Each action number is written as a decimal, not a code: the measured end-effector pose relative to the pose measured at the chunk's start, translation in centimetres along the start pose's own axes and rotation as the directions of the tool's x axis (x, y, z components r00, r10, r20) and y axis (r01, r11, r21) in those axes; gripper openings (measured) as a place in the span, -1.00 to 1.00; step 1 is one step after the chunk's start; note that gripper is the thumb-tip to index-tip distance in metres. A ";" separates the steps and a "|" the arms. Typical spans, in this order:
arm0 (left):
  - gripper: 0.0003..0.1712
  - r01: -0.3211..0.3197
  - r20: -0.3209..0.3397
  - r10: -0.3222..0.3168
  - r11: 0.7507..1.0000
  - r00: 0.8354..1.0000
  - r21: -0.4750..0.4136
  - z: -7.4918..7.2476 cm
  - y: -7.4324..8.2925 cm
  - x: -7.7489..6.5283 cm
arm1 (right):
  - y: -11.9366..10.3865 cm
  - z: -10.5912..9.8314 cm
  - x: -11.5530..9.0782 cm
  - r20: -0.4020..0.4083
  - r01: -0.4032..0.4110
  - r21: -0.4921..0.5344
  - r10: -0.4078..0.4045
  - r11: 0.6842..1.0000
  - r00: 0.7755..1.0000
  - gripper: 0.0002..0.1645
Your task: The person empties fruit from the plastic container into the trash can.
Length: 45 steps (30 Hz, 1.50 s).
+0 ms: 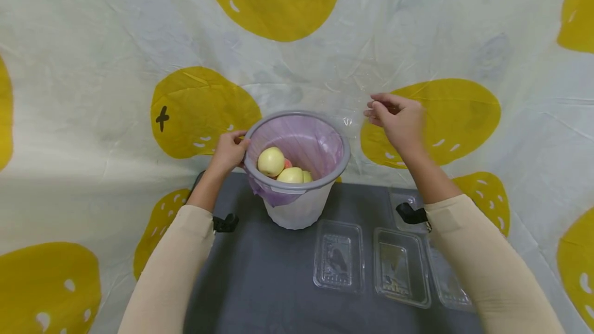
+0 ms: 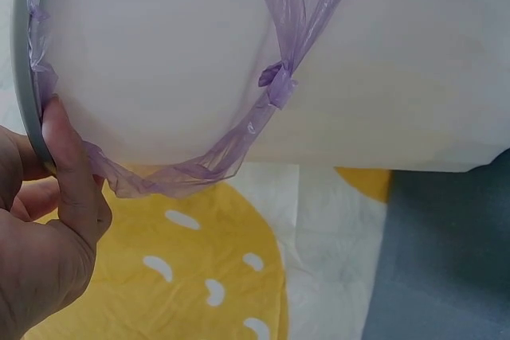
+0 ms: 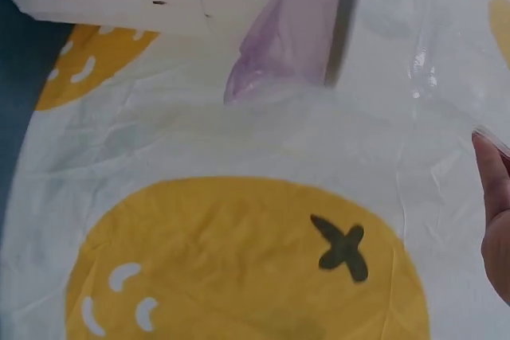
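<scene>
In the head view my left hand (image 1: 229, 152) grips the grey rim of a white trash bin (image 1: 297, 210) at its left side. In the left wrist view the thumb (image 2: 70, 169) presses the rim beside the knotted purple liner bag (image 2: 279, 85). Inside the bin lie pale yellow-green apples (image 1: 271, 162) and a partly hidden reddish fruit (image 1: 287, 163). My right hand (image 1: 402, 120) is raised to the right of the bin, fingertips pinching a see-through piece of clear plastic (image 1: 348, 120). Its outline is faint against the backdrop, and I cannot tell its exact kind.
Clear plastic trays (image 1: 339, 256) (image 1: 401, 267) sit on the dark grey table (image 1: 260, 282), right of the bin. Another tray lies partly under my right forearm, and one (image 1: 403, 200) is farther back. A white cloth with yellow fruit prints (image 1: 209, 112) hangs behind and around the table.
</scene>
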<state>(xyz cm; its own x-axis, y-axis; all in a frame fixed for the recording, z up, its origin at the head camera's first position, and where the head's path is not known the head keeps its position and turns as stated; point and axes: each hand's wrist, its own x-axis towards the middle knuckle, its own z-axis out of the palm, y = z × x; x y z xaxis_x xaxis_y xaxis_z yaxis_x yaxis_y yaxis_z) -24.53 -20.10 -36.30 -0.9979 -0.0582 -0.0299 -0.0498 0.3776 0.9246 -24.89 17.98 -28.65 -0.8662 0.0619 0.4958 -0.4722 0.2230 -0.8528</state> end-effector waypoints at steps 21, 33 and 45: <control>-0.48 0.009 -0.006 -0.009 1.000 1.000 0.009 -0.3 0.4 -0.6 | 8.4 -8.2 -6.8 -0.192 -0.264 0.233 0.310 0.936 0.931 -0.85; -0.46 0.016 0.000 -0.016 1.000 1.000 -0.004 -0.2 0.6 -0.8 | 17.4 -7.5 -10.4 -0.045 -0.434 -0.206 0.434 0.877 0.900 -0.52; -0.47 -0.003 -0.005 0.003 1.000 1.000 0.019 0.0 0.5 -1.1 | 21.5 -5.5 -11.9 0.142 -0.443 -0.465 0.558 0.766 0.817 -0.60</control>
<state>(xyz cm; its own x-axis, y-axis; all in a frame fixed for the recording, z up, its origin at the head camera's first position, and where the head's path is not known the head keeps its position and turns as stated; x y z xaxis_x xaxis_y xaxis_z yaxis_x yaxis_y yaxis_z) -23.50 -19.84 -35.84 -0.9978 -0.0615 -0.0257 -0.0480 0.3955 0.9172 -23.80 27.42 -51.95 -0.9949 0.0370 -0.0943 0.0977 0.5962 -0.7968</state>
